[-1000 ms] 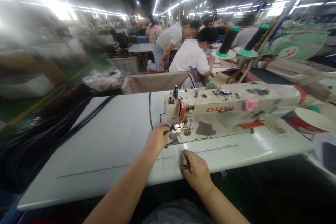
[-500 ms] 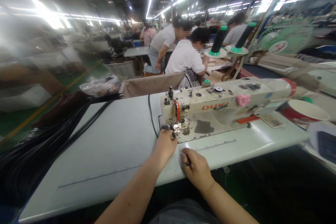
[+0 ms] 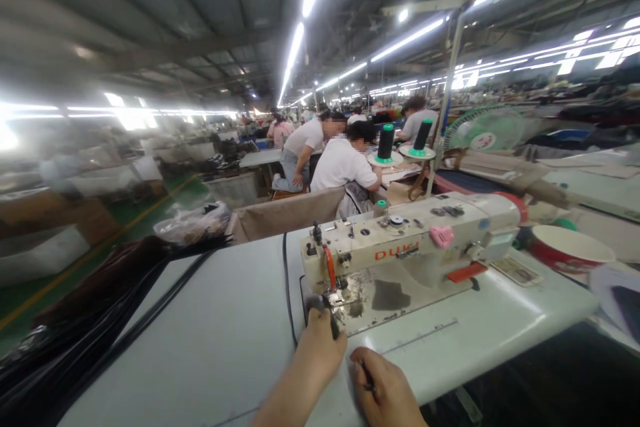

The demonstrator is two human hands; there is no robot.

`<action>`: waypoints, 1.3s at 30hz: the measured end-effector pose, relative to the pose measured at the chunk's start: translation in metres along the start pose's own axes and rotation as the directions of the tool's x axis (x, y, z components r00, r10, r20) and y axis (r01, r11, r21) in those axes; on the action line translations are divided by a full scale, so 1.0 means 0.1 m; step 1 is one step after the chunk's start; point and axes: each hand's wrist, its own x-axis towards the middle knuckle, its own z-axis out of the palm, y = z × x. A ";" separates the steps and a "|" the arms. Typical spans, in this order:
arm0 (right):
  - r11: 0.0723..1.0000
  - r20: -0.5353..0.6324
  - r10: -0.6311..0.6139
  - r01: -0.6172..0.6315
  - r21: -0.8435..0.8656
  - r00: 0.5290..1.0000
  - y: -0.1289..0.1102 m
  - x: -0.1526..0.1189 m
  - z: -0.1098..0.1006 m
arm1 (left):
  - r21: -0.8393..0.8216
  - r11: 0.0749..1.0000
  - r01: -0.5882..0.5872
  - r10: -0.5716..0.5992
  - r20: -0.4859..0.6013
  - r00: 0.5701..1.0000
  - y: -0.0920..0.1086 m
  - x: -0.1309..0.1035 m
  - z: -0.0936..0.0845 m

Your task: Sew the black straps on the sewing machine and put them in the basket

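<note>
My left hand [image 3: 323, 341] is closed on a dark strip [image 3: 334, 324], its fingers beside the presser-foot area of the sewing machine [image 3: 390, 260]. A grey, blurred patch shows just past the fingertips; its kind is unclear. My right hand [image 3: 384, 387] is curled shut near the table's front edge, to the right of my left hand. A small dark item [image 3: 369, 379] shows between its fingers, too little of it to name. A thin black strip [image 3: 286, 280] lies on the table left of the machine head.
Many black strips [image 3: 130, 320] hang over the left end of the white table [image 3: 220, 320]. Behind it stand a cloth-sided bin [image 3: 280, 213] and co-workers in white tops. Two black thread cones [image 3: 385, 143] rise beyond the machine. A red-and-white tub [image 3: 570, 247] is at the right.
The camera has tilted up, so table and hands appear lower. Both hands stay near the same places beside the machine, still closed.
</note>
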 end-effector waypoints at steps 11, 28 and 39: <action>0.977 0.096 0.153 -0.165 0.139 0.984 0.08 -0.03 0.03 | 0.051 0.998 -0.033 0.023 0.169 0.985 0.09 -0.22 -0.15; 0.956 0.051 0.206 -0.212 0.202 0.977 0.10 -0.03 0.07 | -0.123 0.965 -0.230 0.244 0.120 0.962 0.03 -0.40 -0.15; 0.942 0.069 0.233 -0.243 0.232 0.970 0.07 -0.01 0.02 | 0.066 0.971 -0.230 0.220 0.129 0.967 0.10 -0.35 -0.08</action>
